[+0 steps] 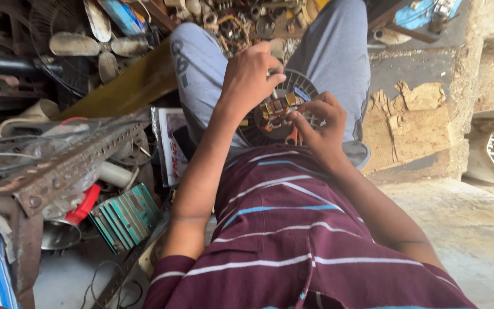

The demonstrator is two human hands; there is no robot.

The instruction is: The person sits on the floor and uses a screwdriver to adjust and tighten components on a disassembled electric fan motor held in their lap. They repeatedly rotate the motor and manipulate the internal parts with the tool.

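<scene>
Head view, left hand (251,77) half-hiding motor (278,111)

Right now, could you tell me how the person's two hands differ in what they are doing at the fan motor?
The left hand is curled in a fist over the top edge of the fan motor, gripping a thin tool; the right hand sits lower, its fingertips pinching at the copper windings. Both touch the motor, which rests on the lap.

Fan motor (278,111) sat on lap between both hands, left hand (251,77) above it, right hand (321,123) beside, scrap pile (58,143) lay left, fan blades (95,48) behind.
</scene>
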